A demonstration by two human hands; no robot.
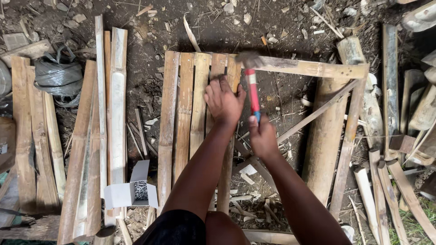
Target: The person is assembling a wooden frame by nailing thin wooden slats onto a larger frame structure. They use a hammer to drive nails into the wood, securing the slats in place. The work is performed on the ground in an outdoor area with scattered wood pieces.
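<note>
A wooden frame (pixel 313 69) lies on the dirt, with several split bamboo slats (pixel 184 109) laid side by side across its left part. My left hand (pixel 223 100) rests on the upper part of the rightmost slats, fingers curled, near the top rail. My right hand (pixel 262 136) grips the red and blue handle of a hammer (pixel 252 86). The hammer's head is blurred and sits at the top rail, just right of my left hand. Whether my left fingers pinch a nail is hidden.
A small open grey box of nails (pixel 134 188) sits by the slats' lower left. Loose bamboo strips (pixel 111 118) lie to the left, a dark plastic bag (pixel 58 75) beyond them. A thick bamboo half (pixel 323 140) and more offcuts lie to the right.
</note>
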